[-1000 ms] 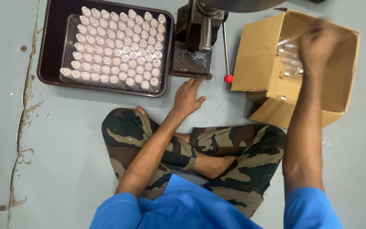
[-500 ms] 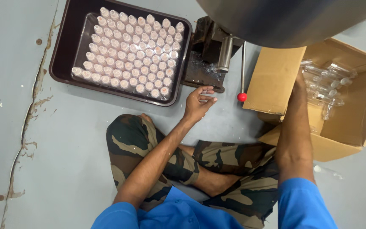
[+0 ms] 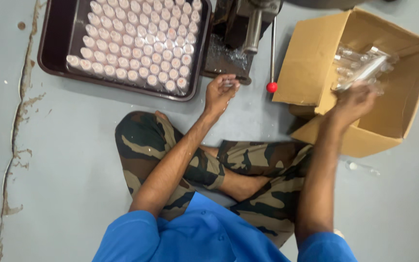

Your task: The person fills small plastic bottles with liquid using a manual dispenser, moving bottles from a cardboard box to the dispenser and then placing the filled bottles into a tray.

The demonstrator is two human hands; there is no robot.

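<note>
Right hand [image 3: 354, 103] is at the mouth of the cardboard box [image 3: 311, 58], fingers curled around a clump of clear tubes [image 3: 360, 68] in plastic wrap; motion-blurred, so how tight the hold is I cannot tell. Left hand [image 3: 220, 91] hangs above the floor [image 3: 73, 160] by the press base [image 3: 226, 56], fingers half closed on one small clear tube [image 3: 228, 83]. Tubes look light, stiff, slick and probably brittle: take a single one around the middle of the barrel, a bundle around its bulk rather than by the loose wrap. Just past the left fingers sits the press; its lever with the red knob [image 3: 271, 87] hangs between the two hands, easy to knock. Further left of those fingers: a dark tray [image 3: 54, 48] packed with upright capped tubes [image 3: 136, 43], close-set, easy to tip. Crossed legs in camouflage trousers [image 3: 267, 165] take up the floor on the near side.
</note>
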